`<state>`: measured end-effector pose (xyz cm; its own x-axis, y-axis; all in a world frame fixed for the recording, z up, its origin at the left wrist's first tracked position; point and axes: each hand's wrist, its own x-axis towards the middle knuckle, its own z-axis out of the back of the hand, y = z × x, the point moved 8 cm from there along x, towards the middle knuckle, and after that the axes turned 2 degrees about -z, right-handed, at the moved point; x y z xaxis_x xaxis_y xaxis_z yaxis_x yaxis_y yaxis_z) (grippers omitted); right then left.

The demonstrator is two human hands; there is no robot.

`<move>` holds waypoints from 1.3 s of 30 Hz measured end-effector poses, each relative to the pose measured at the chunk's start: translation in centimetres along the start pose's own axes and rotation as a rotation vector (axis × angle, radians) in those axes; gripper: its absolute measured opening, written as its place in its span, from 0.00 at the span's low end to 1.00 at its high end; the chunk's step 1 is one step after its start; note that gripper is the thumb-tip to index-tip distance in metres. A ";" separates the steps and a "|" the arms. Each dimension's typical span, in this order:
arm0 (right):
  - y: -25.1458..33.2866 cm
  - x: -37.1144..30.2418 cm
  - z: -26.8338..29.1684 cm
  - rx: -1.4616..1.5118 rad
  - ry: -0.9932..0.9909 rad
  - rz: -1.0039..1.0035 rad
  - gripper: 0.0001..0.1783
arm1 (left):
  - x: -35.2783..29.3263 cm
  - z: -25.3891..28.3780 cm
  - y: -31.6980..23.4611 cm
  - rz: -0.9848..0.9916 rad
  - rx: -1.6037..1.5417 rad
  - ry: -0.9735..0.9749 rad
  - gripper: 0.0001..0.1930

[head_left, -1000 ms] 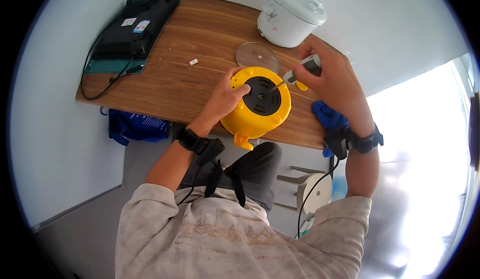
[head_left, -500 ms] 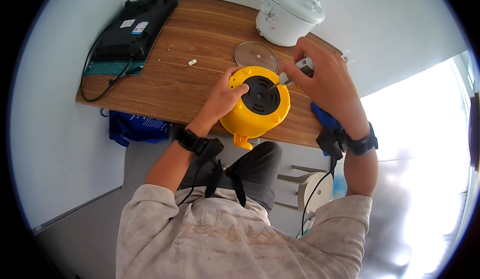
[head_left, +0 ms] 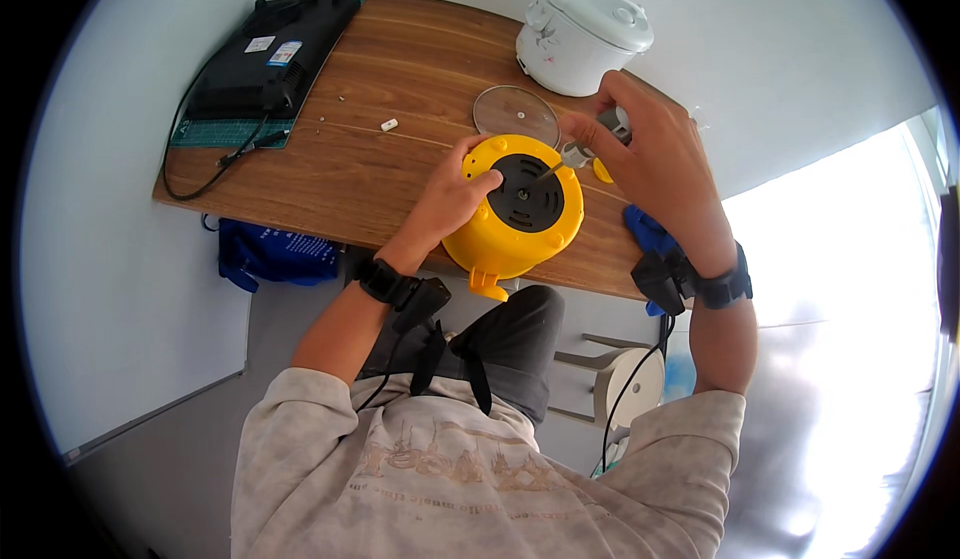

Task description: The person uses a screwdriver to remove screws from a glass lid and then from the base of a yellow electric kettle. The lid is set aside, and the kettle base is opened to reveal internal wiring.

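Observation:
A yellow pot-shaped appliance point(head_left: 480, 244) is turned so that its black slotted round base plate point(head_left: 545, 204) faces me, at the table's near edge. My left hand point(head_left: 450, 197) grips its left side, with the thumb lying on the black plate. My right hand point(head_left: 655, 149) is closed round the grey and white handle of a screwdriver point(head_left: 575, 156). Its shaft slants down to the left, toward the middle of the plate; whether the tip sits in the screw there I cannot tell. Part of the handle is hidden by my fingers.
Behind the appliance lie a round glass lid point(head_left: 500, 109) and a white rice cooker point(head_left: 580, 49). A small white piece point(head_left: 389, 125) rests mid-table. At the left, a black flat appliance point(head_left: 245, 74) with a cord lies on a green mat point(head_left: 195, 135). A stool point(head_left: 635, 384) stands below right.
My right fingers have shifted slightly on the screwdriver handle, whose angle differs a little. A yellow piece now shows beside the right hand. My left hand keeps its hold.

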<state>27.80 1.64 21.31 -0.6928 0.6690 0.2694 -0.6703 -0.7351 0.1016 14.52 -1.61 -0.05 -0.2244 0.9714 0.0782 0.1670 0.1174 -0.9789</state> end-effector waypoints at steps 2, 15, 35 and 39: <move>0.2 -0.2 0.1 0.109 -0.010 0.035 0.22 | -0.1 0.0 0.0 0.000 -0.008 -0.001 0.27; 0.6 -0.9 0.2 -0.132 0.045 -0.051 0.21 | -0.3 0.0 -0.6 0.034 0.050 0.014 0.26; -0.2 -0.8 0.5 -0.036 0.017 -0.034 0.17 | 0.1 0.1 0.3 0.030 0.023 0.010 0.26; 0.1 -0.9 0.6 0.038 -0.012 0.060 0.17 | -0.2 -0.1 -0.1 0.048 0.018 0.015 0.26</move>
<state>28.48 0.88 21.67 -0.7280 0.6223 0.2877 -0.6168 -0.7777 0.1215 14.66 -1.84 0.01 -0.2019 0.9788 0.0338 0.1597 0.0670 -0.9849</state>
